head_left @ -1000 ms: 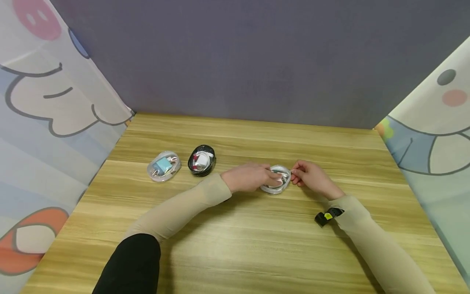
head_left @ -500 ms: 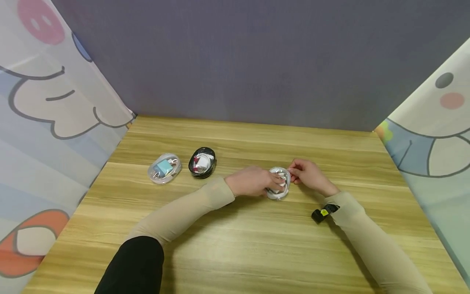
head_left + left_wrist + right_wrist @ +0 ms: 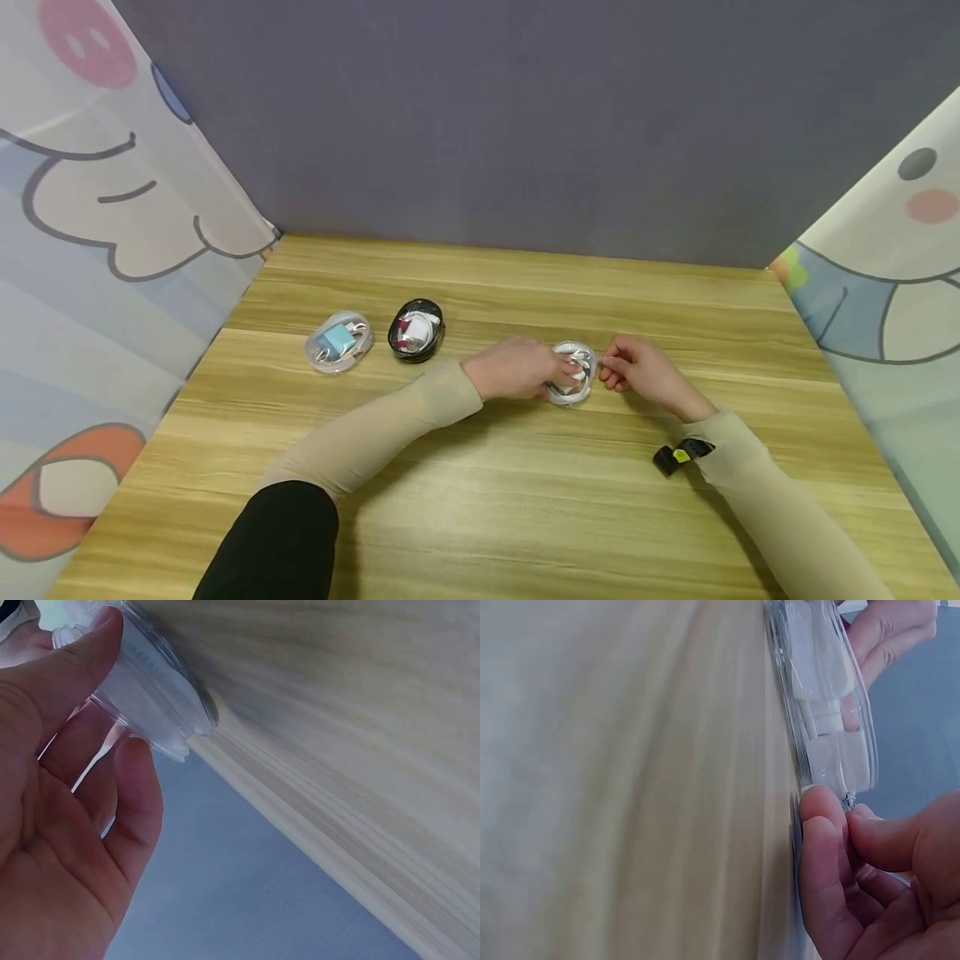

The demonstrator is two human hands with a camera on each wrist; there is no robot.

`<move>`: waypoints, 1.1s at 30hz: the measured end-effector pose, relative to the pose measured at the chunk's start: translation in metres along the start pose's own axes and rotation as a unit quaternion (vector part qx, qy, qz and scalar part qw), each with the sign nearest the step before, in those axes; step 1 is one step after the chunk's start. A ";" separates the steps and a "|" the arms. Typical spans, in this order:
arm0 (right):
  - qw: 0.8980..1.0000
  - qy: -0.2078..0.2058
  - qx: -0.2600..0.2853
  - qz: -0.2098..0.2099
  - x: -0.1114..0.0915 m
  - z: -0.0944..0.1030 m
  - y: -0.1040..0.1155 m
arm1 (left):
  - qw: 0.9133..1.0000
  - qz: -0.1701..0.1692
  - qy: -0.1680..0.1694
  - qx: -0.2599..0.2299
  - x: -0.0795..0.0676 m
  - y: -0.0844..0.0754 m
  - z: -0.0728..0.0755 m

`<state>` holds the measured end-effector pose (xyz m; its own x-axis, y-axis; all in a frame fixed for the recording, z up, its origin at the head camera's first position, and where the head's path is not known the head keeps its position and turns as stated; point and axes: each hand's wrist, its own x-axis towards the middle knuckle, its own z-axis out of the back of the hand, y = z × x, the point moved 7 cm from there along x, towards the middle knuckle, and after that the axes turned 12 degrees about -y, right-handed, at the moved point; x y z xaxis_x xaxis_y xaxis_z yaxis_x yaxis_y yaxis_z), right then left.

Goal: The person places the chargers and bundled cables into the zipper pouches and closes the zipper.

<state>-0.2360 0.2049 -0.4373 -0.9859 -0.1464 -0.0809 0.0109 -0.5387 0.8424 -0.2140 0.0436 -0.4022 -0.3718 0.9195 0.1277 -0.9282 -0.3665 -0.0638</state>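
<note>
A clear oval plastic case (image 3: 584,397) with a white charger and coiled cable inside lies on the wooden table, right of centre. From its left side my left hand (image 3: 517,369) holds it, with fingers over the top; in the left wrist view the thumb (image 3: 90,641) presses against the clear plastic. At the right edge of the case, my right hand (image 3: 643,373) pinches a small pull (image 3: 850,801) between thumb and forefinger, the other fingers curled below. Much of the case's left part is hidden by my left fingers.
To the left on the table (image 3: 480,517) are a clear case (image 3: 338,342) with a light blue charger and cable, and a black-rimmed case (image 3: 416,331) with a white charger and cable. A grey partition (image 3: 495,125) stands behind the table.
The case has turned slightly under my left hand and sits a little nearer to me. My right hand, at its edge throughout, has shifted slightly right and nearer to me.
</note>
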 end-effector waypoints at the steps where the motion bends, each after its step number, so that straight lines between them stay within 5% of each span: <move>1: 1.000 0.001 -0.002 0.001 -0.002 0.000 0.000 | 1.000 0.000 0.000 0.000 0.000 0.000 0.000; 26: 1.000 0.022 0.002 -0.017 -0.015 -0.004 -0.002 | 1.000 0.010 -0.016 0.003 0.002 0.001 0.003; 33: 0.999 0.026 0.010 -0.021 -0.015 -0.005 -0.001 | 1.000 0.006 0.002 0.008 -0.001 0.002 0.001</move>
<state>-0.2204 0.2032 -0.4394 -0.9754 -0.1670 -0.1437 -0.0346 -0.5279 0.8486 -0.2157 0.0422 -0.4015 -0.3833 0.9153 0.1237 -0.9236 -0.3800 -0.0505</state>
